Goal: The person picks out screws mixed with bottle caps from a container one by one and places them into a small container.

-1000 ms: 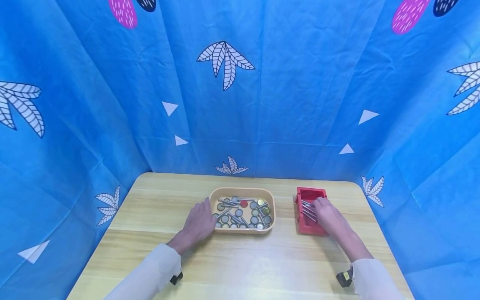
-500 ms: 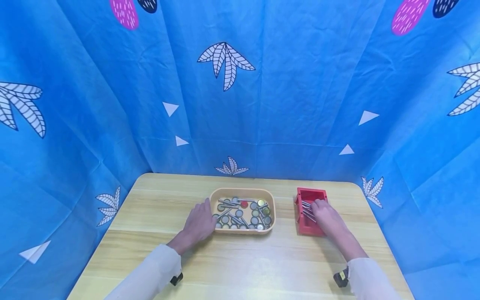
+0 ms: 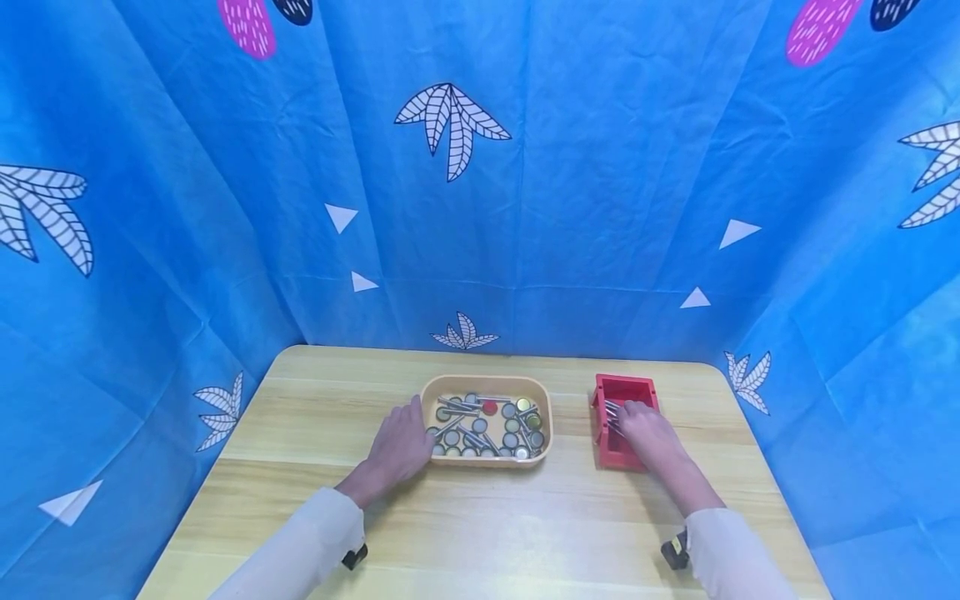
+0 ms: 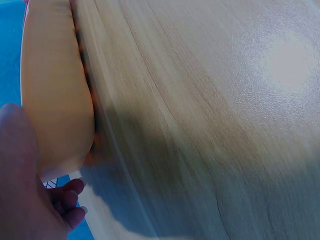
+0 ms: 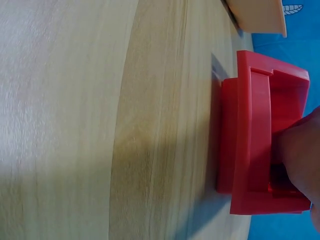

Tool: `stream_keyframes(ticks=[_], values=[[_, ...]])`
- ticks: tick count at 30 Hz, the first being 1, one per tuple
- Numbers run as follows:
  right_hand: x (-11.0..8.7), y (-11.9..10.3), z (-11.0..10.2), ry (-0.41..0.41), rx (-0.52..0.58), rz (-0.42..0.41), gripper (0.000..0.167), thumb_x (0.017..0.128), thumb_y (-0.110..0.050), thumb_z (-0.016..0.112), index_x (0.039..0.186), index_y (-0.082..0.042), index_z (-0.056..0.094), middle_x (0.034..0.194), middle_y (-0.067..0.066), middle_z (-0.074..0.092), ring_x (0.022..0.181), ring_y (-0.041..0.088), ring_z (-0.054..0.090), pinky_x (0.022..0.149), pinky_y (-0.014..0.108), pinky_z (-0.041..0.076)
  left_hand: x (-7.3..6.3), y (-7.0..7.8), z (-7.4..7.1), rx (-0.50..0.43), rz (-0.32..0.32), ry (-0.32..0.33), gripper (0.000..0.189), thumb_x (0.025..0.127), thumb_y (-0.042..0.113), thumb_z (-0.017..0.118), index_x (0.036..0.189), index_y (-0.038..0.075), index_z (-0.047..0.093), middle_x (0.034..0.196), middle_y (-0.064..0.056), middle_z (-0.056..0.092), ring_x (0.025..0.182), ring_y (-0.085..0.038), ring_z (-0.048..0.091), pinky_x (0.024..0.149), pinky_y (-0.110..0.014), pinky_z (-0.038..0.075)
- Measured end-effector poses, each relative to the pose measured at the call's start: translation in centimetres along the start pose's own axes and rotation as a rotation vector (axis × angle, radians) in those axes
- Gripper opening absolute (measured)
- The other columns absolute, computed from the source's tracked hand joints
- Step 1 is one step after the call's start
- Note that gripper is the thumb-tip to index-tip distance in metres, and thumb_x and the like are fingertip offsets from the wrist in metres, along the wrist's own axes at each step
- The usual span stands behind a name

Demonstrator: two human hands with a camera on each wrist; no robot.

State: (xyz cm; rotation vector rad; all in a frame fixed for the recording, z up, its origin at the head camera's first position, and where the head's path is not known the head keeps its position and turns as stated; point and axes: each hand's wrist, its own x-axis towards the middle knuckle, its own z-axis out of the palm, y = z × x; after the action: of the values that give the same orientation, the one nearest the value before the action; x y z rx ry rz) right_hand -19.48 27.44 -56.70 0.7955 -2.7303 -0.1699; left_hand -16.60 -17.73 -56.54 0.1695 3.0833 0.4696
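Note:
My left hand (image 3: 401, 442) holds the left end of a beige oblong tray (image 3: 487, 463), thumb at the rim in the left wrist view and the other fingers curled by its end wall. Inside the tray lie several round bottle caps (image 3: 478, 426), one of them red (image 3: 490, 407), mixed with thin silver nail-like rods (image 3: 495, 398). To the right stands a red plastic bin (image 3: 602, 429) holding more silver rods (image 3: 612, 410). My right hand (image 3: 651, 435) reaches down into this bin over the rods. Its fingertips are hidden, so I cannot tell whether they pinch any.
Both containers stand on a light wooden table (image 3: 480, 533), with a strip of tabletop between them. A blue patterned curtain (image 3: 480, 208) encloses the back and sides. Dark wrist cameras (image 3: 675, 552) sit at both sleeves.
My right hand has shifted slightly left within the red bin, now covering more of the rods. My left hand and the tray stay where they were.

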Motion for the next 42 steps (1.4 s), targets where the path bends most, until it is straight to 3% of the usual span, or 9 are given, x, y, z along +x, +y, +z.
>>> stream_keyframes(ticks=[11,19,32,42], values=[[0.2,-0.4,0.0,-0.018,0.02,0.039,0.032,0.07,0.011,0.085,0.099,0.006,0.071,0.086,0.019,0.071,0.081,0.031,0.071,0.069,0.04,0.064,0.0,0.2,-0.2,-0.004,-0.003,0.008,0.071,0.093,0.026,0.056,0.15,-0.011,0.035,0.11,-0.02,0.064,0.101,-0.031,0.059,0.09,-0.048,0.053],[0.2,-0.4,0.2,-0.057,0.007,0.038,0.039,0.071,0.008,0.087,0.106,0.007,0.072,0.09,0.02,0.073,0.086,0.032,0.073,0.075,0.042,0.064,0.0,0.2,-0.2,-0.013,-0.007,0.004,0.071,0.092,0.025,0.057,0.149,-0.012,0.037,0.108,-0.018,0.063,0.096,-0.029,0.058,0.086,-0.047,0.053],[0.3,-0.2,-0.2,-0.046,0.001,0.027,0.045,0.067,0.003,0.092,0.107,0.007,0.072,0.09,0.019,0.071,0.084,0.031,0.069,0.08,0.041,0.064,0.0,0.1,0.0,-0.014,0.006,0.026,0.069,0.092,0.024,0.057,0.148,-0.011,0.039,0.107,-0.019,0.063,0.096,-0.03,0.059,0.086,-0.047,0.053],[1.4,-0.4,-1.5,0.062,0.023,0.041,0.031,0.072,0.007,0.086,0.099,0.006,0.071,0.086,0.016,0.068,0.079,0.027,0.067,0.077,0.039,0.063,-0.1,-0.2,0.0,0.009,0.031,0.012,0.071,0.096,0.026,0.056,0.15,-0.014,0.033,0.11,-0.022,0.064,0.099,-0.034,0.059,0.088,-0.048,0.052]])
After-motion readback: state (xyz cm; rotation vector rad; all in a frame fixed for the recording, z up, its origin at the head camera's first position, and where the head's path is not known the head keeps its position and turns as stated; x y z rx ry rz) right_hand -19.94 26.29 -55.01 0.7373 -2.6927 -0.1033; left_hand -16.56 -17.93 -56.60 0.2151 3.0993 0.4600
